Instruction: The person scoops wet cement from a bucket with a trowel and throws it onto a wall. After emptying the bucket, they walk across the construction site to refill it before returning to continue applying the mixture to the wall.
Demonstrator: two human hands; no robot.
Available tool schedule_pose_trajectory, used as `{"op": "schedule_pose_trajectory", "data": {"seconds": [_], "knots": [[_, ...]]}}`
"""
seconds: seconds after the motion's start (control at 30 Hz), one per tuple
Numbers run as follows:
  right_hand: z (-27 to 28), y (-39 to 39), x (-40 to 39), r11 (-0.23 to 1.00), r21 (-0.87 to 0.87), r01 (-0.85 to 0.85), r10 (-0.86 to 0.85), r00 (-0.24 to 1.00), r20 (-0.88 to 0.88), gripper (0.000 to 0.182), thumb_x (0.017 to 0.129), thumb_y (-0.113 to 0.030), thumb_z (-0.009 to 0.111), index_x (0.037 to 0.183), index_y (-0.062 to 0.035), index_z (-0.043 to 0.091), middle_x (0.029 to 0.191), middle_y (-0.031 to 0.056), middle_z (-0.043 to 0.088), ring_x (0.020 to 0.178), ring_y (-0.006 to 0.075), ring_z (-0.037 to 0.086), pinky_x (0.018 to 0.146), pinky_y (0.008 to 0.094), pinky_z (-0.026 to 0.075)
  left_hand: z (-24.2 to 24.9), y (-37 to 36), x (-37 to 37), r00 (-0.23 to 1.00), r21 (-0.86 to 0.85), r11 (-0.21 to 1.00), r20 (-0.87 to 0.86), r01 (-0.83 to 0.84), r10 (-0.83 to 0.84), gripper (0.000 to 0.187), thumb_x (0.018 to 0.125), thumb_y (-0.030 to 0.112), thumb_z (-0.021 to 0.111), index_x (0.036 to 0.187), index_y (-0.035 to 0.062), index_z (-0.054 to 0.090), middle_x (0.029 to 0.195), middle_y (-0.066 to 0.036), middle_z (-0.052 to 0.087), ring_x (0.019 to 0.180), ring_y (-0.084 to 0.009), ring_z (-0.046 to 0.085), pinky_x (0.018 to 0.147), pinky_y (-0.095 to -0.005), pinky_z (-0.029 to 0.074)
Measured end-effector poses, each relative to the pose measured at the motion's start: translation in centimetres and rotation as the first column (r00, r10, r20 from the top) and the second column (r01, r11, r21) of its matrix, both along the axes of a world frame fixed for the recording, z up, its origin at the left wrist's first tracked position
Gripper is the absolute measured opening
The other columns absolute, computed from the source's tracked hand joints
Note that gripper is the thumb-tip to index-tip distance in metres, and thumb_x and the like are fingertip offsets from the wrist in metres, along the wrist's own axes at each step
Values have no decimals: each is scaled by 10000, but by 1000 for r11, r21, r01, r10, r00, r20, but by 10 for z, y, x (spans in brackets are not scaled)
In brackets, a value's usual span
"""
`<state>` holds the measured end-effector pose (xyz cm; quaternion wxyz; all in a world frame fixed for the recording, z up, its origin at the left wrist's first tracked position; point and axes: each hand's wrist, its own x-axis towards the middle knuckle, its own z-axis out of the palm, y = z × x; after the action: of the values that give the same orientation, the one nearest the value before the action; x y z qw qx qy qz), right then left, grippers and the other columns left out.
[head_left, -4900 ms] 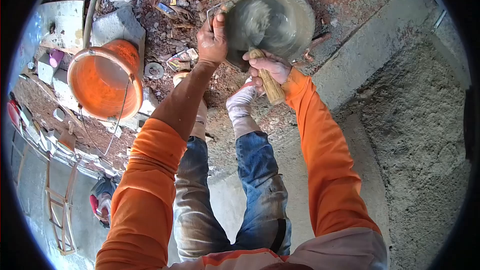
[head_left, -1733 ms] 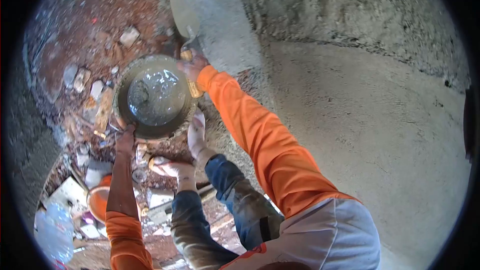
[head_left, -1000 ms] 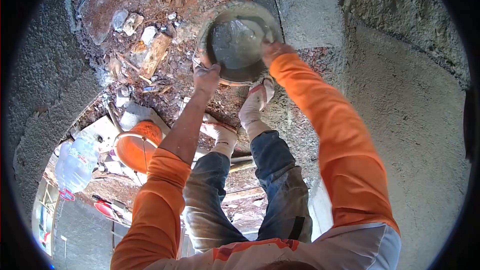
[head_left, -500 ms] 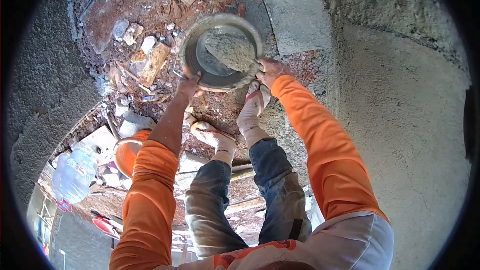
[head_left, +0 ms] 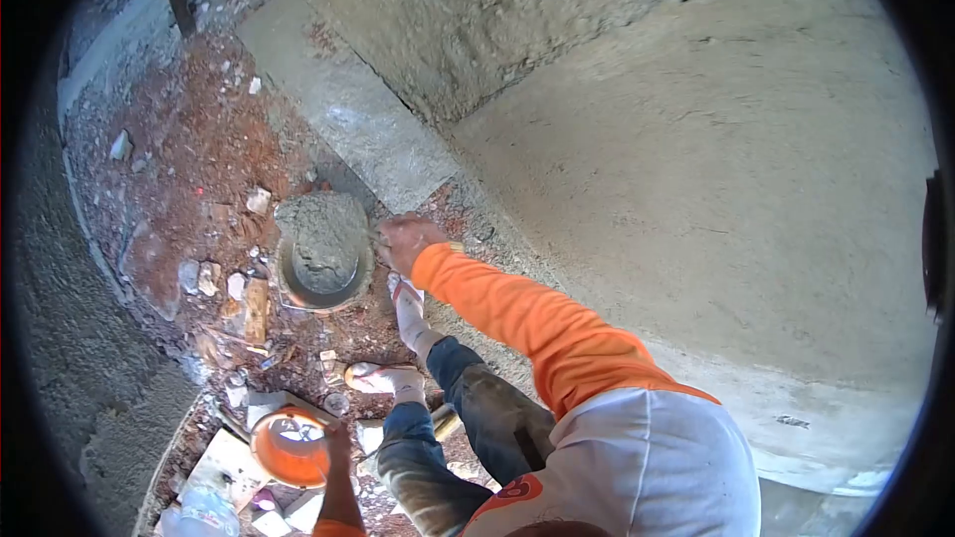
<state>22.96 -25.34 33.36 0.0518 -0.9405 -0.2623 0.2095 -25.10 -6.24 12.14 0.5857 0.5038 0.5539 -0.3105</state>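
Note:
My right hand (head_left: 408,242) is closed at the handle end of a trowel, whose blade is buried under a heap of wet mortar (head_left: 326,224). The loaded trowel is over a round bucket (head_left: 350,296) with a grey, mortar-smeared wall. Lower down, my left hand (head_left: 340,446) hangs beside the rim of an orange bucket (head_left: 277,467) and overlaps it in this view. Its fingers are too indistinct to read. My sandalled feet stand just below the mortar bucket.
A flat concrete slab (head_left: 363,129) lies beyond the bucket, and a broad cement-plastered surface (head_left: 676,189) fills the right. Rubble, a wood block (head_left: 256,310) and stones litter the red soil. A clear plastic bottle (head_left: 204,509) is at lower left.
My left hand has let go of the mortar bucket and dropped down toward the orange bucket. The trowel has come up with a heap of mortar. The view has swung right.

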Motion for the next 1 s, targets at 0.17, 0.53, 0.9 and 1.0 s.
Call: {"op": "schedule_pose_trajectory", "data": {"seconds": [0.17, 0.53, 0.9, 1.0], "knots": [[179, -22, -1, 983, 169, -67, 50, 993, 104, 229, 789, -275, 567, 915, -84, 564, 926, 106, 604, 897, 273, 580, 716, 404, 475, 120, -43, -86, 926, -414, 834, 65, 364, -372, 558, 827, 495, 512, 1271, 200, 345, 1211, -47, 419, 1077, -239, 434, 839, -494, 402], [327, -167, 121, 679, 329, 656, -455, 728, -514, 228, 802, -234, 636, 950, -61, 631, 778, 52, 604, 641, 122, 535, 541, 260, 464, 310, -83, -4, 983, -598, 780, -122, -185, 140, 570, 843, 327, 571, 1300, 86, 332, 1125, -92, 504, 1012, -209, 491, 812, -403, 425], [145, -104, 75, 879, 329, 346, -336, 938, -88, 305, 787, -250, 582, 1024, -66, 523, 840, 197, 608, 795, 391, 579, 700, 444, 456, 111, -82, -36, 952, -8, 993, 286, 117, -110, 583, 890, 424, 449, 1352, 115, 272, 1184, -169, 492, 1113, -234, 445, 941, -364, 344], [-25, -38, 45, 987, 17, 158, -136, 897, -420, 425, 784, -248, 552, 1145, -62, 428, 989, 224, 582, 963, 420, 533, 839, 453, 422, 209, -88, 98, 727, 249, 720, -487, 648, -485, 759, 780, 468, 531, 1374, 100, 238, 1398, -196, 254, 1302, -341, 228, 1029, -536, 174]]}}
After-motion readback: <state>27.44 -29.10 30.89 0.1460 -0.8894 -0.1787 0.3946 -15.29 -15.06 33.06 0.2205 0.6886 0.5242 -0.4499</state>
